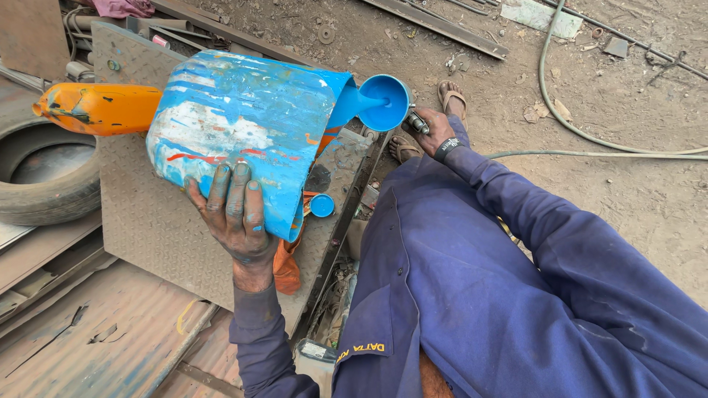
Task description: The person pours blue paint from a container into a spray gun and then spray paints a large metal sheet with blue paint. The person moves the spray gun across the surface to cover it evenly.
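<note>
My left hand (236, 210), smeared with blue paint, grips the bottom of a large blue paint-streaked can (243, 125) that is tipped toward the right. Blue paint streams from its rim into a round blue cup (385, 102). My right hand (431, 129) holds a metal spray gun (417, 121) under that cup, just past the edge of the steel plate (147, 214). A small blue lid (321, 206) lies on the plate below the can. An orange plastic part (96, 108) sticks out to the left behind the can.
A worn tyre (44, 177) lies at left. The chequered steel plate rests on rusty sheets (88, 324). A pale hose (590, 140) curves across the dirt ground at right. My sandalled feet (451, 96) stand near the cup. An orange rag (286, 269) hangs below the can.
</note>
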